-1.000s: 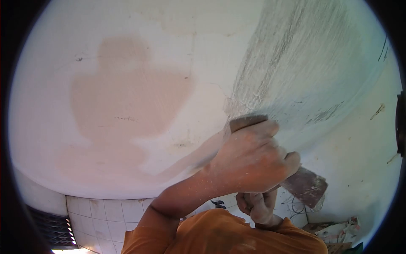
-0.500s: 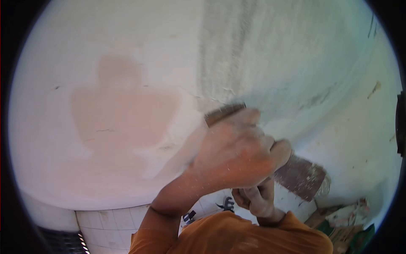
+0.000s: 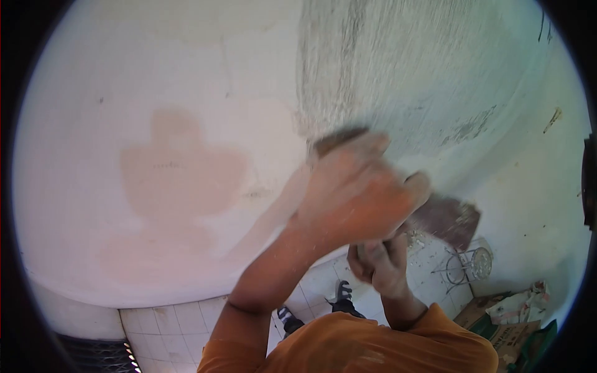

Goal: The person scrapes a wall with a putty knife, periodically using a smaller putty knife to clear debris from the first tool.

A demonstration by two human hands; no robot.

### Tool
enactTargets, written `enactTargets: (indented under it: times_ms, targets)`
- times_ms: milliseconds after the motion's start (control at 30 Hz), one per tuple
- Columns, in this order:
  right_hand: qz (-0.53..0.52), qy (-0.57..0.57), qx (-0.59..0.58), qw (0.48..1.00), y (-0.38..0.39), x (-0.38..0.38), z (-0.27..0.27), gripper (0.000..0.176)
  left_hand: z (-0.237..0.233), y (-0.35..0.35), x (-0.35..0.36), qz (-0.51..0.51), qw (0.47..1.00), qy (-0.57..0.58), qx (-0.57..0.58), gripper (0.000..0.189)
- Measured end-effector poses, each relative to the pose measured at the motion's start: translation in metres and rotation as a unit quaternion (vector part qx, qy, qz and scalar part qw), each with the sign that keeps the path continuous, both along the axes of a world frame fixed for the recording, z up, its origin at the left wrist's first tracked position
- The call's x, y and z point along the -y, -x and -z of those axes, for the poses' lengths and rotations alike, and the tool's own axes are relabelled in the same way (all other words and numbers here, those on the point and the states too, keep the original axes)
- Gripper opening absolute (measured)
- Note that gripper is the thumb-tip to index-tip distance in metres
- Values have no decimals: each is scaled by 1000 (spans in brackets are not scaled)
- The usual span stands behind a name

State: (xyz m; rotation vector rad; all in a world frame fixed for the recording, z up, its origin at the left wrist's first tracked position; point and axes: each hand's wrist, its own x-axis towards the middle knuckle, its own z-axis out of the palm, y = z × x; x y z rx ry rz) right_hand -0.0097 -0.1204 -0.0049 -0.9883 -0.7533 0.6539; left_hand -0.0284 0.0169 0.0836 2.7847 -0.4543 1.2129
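Observation:
My left hand (image 3: 357,196), dusty with white powder, presses a brown sanding pad (image 3: 339,139) flat against the white wall (image 3: 186,74); only the pad's upper edge shows above my fingers. Just below it my right hand (image 3: 379,261) is closed in a fist around the handle of a scraper. The scraper's rusty brown blade (image 3: 446,219) sticks out to the right, under my left hand. Above my hands the wall has a rough, grey, scratched patch (image 3: 398,68). To the left lies a smooth pinkish patch (image 3: 180,171).
Below is a white tiled floor (image 3: 168,317) with my shoes (image 3: 341,292) on it. A metal stool (image 3: 469,264) stands at the right. Cardboard boxes and crumpled bags (image 3: 516,311) lie at the lower right. A dark grille (image 3: 81,354) sits at the lower left.
My left hand with the pad has slid up and a little right along the wall, blurred by motion. The right hand and scraper followed. The view tilted, showing more floor and the stool.

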Motion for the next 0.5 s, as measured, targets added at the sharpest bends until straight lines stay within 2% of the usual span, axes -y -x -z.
enactTargets:
  times_ms: [33, 133, 167, 200, 233, 267, 300, 333, 367, 400, 467, 500]
  targets:
    - [16, -22, 66, 997, -9, -5, 2, 32, -13, 0, 1, 11, 1000, -3, -25, 10]
    - [45, -40, 12, 998, -2, -11, 14, 35, -5, 1, 2, 6, 998, -1, -58, 9]
    - [34, -45, 6, 998, 5, -5, 36, 37, 21, 3, 4, -2, 997, -23, -77, 10]
    - [9, -30, -47, 998, 14, 6, 67, 33, 55, 7, 6, 8, 990, 17, -141, 19]
    - [35, 59, -106, 992, 30, 22, 91, 27, 106, 9, 7, 24, 986, 51, -154, 25]
    - [41, 197, -139, 970, 43, 39, 103, 24, 159, 15, 13, 17, 969, 117, -217, 25]
    - [26, 281, -208, 937, 53, 54, 129, 24, 234, 19, 26, -17, 939, 210, -273, 27]
    - [-4, 300, -282, 911, 62, 71, 157, 25, 300, 26, 43, -39, 883, 253, -393, 29]
    - [-3, 361, -336, 870, 75, 85, 187, 28, 343, 49, 61, 1, 833, 357, -423, 32]
    - [-4, 352, -407, 843, 86, 93, 197, 26, 352, 66, 75, -5, 753, 420, -506, 33]
    - [-29, 303, -540, 785, 101, 115, 230, 22, 377, 96, 96, 7, 691, 515, -507, 31]
    - [-52, 266, -603, 751, 106, 133, 261, 20, 385, 103, 100, 22, 683, 515, -517, 30]
